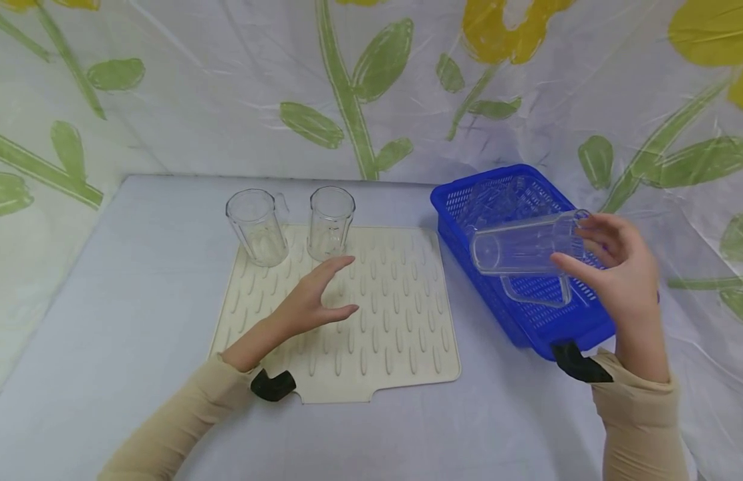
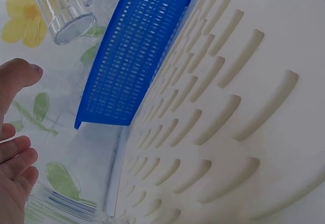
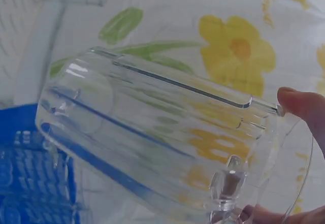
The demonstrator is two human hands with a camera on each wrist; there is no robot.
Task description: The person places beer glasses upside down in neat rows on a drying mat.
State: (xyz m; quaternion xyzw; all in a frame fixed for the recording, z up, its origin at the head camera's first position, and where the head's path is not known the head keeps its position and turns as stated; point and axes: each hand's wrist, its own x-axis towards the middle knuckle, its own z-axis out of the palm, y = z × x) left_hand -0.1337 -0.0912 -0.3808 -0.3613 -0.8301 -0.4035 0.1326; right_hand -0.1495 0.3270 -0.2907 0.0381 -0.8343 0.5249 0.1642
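Observation:
A clear glass mug [image 1: 522, 247] lies sideways in the air over the blue basket [image 1: 516, 331]. My right hand [image 1: 624, 267] grips it by the rim end, its base pointing left and its handle hanging down. In the right wrist view the thumb and a finger hold the rim of the mug [image 3: 152, 132]. My left hand [image 1: 311, 300] hovers over the cream drying mat [image 1: 383, 334], thumb and fingers spread apart, holding nothing. Just beyond it two glass mugs stand upright at the mat's back edge, a left mug [image 1: 260, 230] and a right mug [image 1: 331, 224].
More clear glassware [image 1: 504, 197] lies inside the far part of the basket. The mat lies on a white-covered table [image 1: 137, 300], left of the basket. Behind hangs a white cloth [image 1: 227, 100] with yellow flowers and green leaves.

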